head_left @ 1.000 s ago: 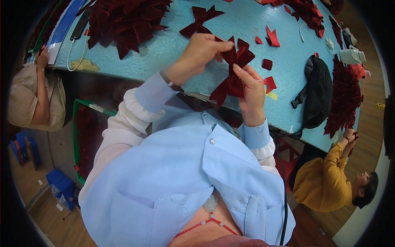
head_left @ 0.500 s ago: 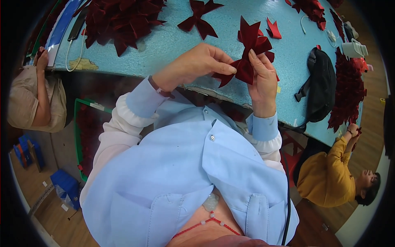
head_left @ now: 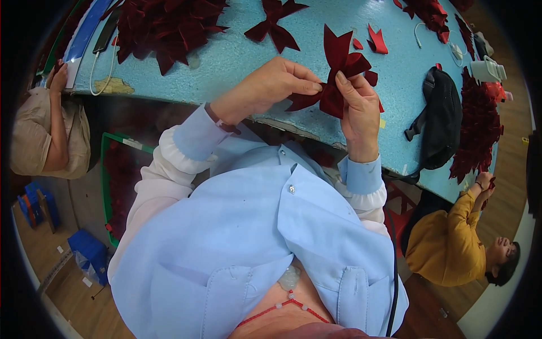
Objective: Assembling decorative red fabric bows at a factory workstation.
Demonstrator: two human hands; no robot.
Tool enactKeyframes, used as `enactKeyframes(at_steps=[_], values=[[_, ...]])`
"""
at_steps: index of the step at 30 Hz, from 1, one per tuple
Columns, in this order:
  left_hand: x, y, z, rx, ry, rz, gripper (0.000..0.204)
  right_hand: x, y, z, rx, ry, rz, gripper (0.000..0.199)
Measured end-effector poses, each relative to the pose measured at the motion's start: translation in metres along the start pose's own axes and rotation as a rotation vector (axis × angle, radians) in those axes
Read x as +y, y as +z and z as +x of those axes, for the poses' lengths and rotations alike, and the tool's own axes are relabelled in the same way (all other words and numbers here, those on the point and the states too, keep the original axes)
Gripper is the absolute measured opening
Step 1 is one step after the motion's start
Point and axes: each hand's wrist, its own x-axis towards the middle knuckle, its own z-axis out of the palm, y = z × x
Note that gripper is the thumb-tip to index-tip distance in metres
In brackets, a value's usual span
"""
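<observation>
In the upper centre of the frame, the left hand (head_left: 276, 87) pinches the left side of a dark-red, velvety ribbon bow (head_left: 337, 52), while the right hand (head_left: 361, 110) grips its right side. A matching flat bow (head_left: 274, 26) lies beyond on the light-blue speckled worktop (head_left: 226, 63).

Fairly even light reaches the blue counter (head_left: 212, 82), leaving a pale sheen toward its far side, while deep shadow pools beneath its near edge and dulls the green crate (head_left: 105, 181). The left hand (head_left: 271, 87), right hand (head_left: 360, 107) and dark red bow (head_left: 337, 51) look reasonably sharp, though the bow's darkest folds lose detail. Fisheye distortion bends the counter and wooden floor (head_left: 511, 130) toward black, vignetted corners, where small things turn soft.
</observation>
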Motion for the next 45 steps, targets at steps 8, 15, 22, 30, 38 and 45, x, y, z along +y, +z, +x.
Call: enactKeyframes(at_steps=[8, 15, 22, 30, 38, 45], values=[[-0.014, -0.011, -0.004, -0.050, 0.006, -0.090, 0.020, 0.014, -0.007, 0.001, -0.052, 0.046, -0.050, 0.006], [-0.010, -0.008, -0.006, -0.022, -0.040, -0.155, 0.019, 0.009, -0.003, 0.001, -0.051, 0.040, -0.053, 0.006], [0.019, 0.002, -0.004, 0.010, 0.034, -0.006, 0.017, -0.011, -0.001, 0.006, 0.134, -0.098, -0.132, 0.005], [0.009, -0.011, -0.017, 0.353, 0.265, -0.154, 0.025, -0.017, -0.005, 0.010, 0.315, -0.135, 0.232, 0.008], [-0.002, 0.050, -0.016, 0.242, 0.441, -0.258, 0.026, -0.006, 0.040, -0.011, 0.188, -0.144, 0.390, 0.010], [0.007, 0.046, -0.014, 0.309, 0.445, -0.500, 0.018, 0.001, 0.048, -0.018, 0.156, -0.143, 0.417, 0.015]])
